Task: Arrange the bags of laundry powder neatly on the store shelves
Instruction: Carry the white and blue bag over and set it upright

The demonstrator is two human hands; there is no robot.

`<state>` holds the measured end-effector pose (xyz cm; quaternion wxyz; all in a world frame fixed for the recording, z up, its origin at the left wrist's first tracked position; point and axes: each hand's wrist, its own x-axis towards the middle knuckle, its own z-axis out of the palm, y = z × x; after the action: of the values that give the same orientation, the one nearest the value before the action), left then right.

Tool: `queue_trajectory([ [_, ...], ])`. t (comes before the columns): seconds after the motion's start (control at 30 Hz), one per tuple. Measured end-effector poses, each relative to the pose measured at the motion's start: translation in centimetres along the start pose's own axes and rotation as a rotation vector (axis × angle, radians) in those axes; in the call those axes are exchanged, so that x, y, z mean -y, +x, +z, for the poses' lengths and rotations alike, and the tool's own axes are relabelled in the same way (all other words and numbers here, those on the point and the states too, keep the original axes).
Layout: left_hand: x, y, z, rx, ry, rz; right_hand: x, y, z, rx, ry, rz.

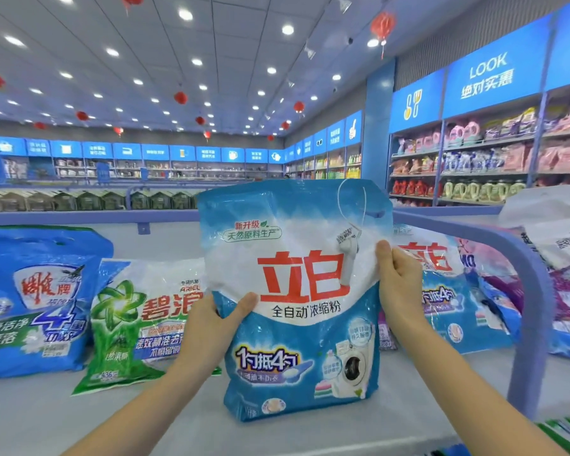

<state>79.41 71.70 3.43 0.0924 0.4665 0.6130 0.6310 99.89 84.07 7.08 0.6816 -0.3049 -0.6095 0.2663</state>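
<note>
2 bare forearms (139, 406) reach forward; left hand (211, 327) and right hand (400, 284) pinch the blue bag (293, 324), thumbs in front, fingers apparently behind.

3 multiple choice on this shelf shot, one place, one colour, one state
1. Where is the green bag relative to the held bag? A right B left C on top
2. Colour of the held bag's big characters? A yellow B black C red
3. The held bag is: A lying flat, untouched B upright, held by left hand and right hand C hanging from a hook
Answers: B, it sits beyond the left hand; C, the print is red; B, both hands clasp its sides.
</note>
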Motion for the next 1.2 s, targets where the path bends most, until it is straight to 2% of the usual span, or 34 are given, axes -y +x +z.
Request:
queue_trajectory([
  [0.07,-0.4,-0.7,-0.5,-0.042,0.012,0.028,-0.1,-0.2,0.2,0.041,0.046,0.060],
  [0.17,-1.5,-0.3,-0.6,-0.094,-0.219,-0.011,-1.1,0.1,-0.1,0.171,0.191,0.280],
  [0.27,-1.8,0.3,-0.6,-0.096,-0.297,0.037,-2.8,-1.0,-1.3,0.397,0.292,0.424],
  [0.4,-1.7,0.6,-0.3,-0.102,-0.384,0.012,-4.8,-4.1,-2.4,0.779,0.154,0.434],
  [0.47,-0.9,1.3,-0.7,-0.003,-0.454,-0.088,-5.6,-4.2,-2.9,0.877,0.108,0.480],
  [0.53,0.4,1.3,-1.8,0.228,-0.500,-0.207,-5.6,-4.0,-3.5,0.961,0.068,0.510],
  [0.6,2.3,0.3,-2.5,0.487,-0.364,-0.316,-5.4,-4.2,-3.7,1.023,0.052,0.491],
  [0.67,3.2,-1.1,-2.4,0.690,-0.244,-0.414,-5.0,-4.3,-3.7,1.053,0.053,0.480],
  [0.7,3.3,-1.5,-2.1,0.733,-0.201,-0.432,-4.9,-4.3,-3.8,1.066,0.051,0.479],
  [0.87,2.3,-1.9,-2.0,0.750,-0.155,-0.429,-4.5,-4.2,-3.6,1.056,-0.007,0.466],
  [1.1,1.0,-3.9,-3.7,0.459,-0.209,-0.274,-2.0,-4.0,-2.7,0.991,0.037,0.346],
  [1.2,-0.6,-4.4,-5.9,0.271,-0.321,-0.211,-0.1,-4.4,-1.1,0.864,0.097,0.241],
])
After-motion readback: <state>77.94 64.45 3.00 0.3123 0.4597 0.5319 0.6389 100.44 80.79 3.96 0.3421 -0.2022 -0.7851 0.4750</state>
